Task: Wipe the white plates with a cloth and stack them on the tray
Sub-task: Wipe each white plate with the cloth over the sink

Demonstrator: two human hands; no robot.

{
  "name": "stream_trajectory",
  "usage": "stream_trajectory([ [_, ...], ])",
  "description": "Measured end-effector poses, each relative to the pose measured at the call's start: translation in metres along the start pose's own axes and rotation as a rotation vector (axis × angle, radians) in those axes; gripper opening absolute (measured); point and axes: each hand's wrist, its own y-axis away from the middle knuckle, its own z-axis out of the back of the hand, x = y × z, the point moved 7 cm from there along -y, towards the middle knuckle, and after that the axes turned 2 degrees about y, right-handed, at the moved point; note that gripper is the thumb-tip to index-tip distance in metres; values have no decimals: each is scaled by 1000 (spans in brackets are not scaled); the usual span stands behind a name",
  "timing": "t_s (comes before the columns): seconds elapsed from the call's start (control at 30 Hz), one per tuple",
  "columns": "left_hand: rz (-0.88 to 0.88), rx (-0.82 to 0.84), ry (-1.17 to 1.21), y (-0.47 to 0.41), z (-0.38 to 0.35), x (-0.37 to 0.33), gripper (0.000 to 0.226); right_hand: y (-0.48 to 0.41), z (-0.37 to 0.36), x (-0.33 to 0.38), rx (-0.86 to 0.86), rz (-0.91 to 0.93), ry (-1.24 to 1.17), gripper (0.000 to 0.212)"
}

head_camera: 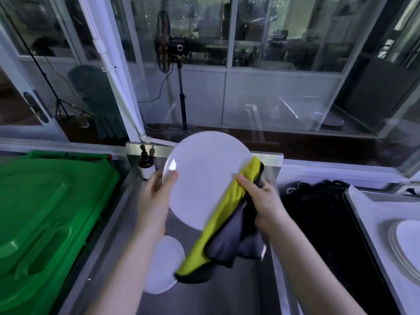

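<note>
I hold a white plate [204, 176] tilted up over the steel sink. My left hand [154, 198] grips its left rim, thumb on the face. My right hand [263, 201] presses a yellow and grey cloth [227, 226] against the plate's right edge, and the cloth hangs down below it. Another white plate [166, 264] lies in the sink under my left forearm, partly hidden. At the far right, stacked white plates [406, 242] rest on a pale tray [372, 212].
A large green bin [45, 223] stands to the left of the sink [227, 292]. A dark soap bottle [146, 164] sits at the sink's back edge. A black heap [322, 219] lies between sink and tray. Glass partitions and a standing fan are behind.
</note>
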Motion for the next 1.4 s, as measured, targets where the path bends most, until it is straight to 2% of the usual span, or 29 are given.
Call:
stream_trajectory([
  [0.1,101,-116,197,17,-13,27,22,14,-6,-31,-71,-62,-157,30],
  [0.17,75,-139,197,17,-11,26,26,18,-8,-37,-62,-74,-162,39],
  [0.23,31,-114,114,14,-4,21,20,14,-5,-26,-23,-28,-88,36],
  [0.33,-109,45,-86,9,4,2,17,3,-5,16,127,104,213,27],
  [0.43,-199,301,-301,3,-6,-15,15,0,-26,56,384,214,775,24],
  [0.5,-274,390,-412,1,-17,-23,24,-1,-40,68,442,295,1084,30],
  [0.53,-302,394,-421,2,-20,-27,25,-1,-45,73,440,333,1119,30],
  [0.57,-312,380,-400,1,-22,-30,26,0,-47,76,432,345,1067,28],
  [0.63,-299,324,-318,0,-18,-33,28,3,-40,74,403,289,769,21],
  [0.67,-275,279,-267,-1,-13,-32,26,5,-32,67,356,251,603,25],
  [0.77,-151,91,-53,-1,-1,-24,15,16,-9,24,173,116,165,26],
  [0.83,-82,15,1,-2,2,-16,15,26,-9,-8,133,20,10,29],
  [0.9,-97,24,-63,-3,2,-15,14,25,-10,-15,122,0,-17,36],
  [1.0,-173,175,-180,-6,0,-30,18,12,-11,17,182,100,134,36],
  [1.07,-191,342,-323,-11,-8,-37,20,5,-20,44,298,179,376,31],
  [1.13,-197,479,-532,-12,-19,-34,28,4,-35,54,409,243,732,33],
  [1.2,-220,517,-726,-12,-31,-31,45,5,-45,52,467,275,938,25],
  [1.3,-273,503,-637,-9,-34,-38,33,8,-39,47,445,291,825,33],
  [1.33,-268,434,-532,-8,-27,-42,33,7,-31,47,386,271,716,37],
  [1.4,-200,209,-291,-9,-5,-36,26,4,-8,42,182,213,408,28],
])
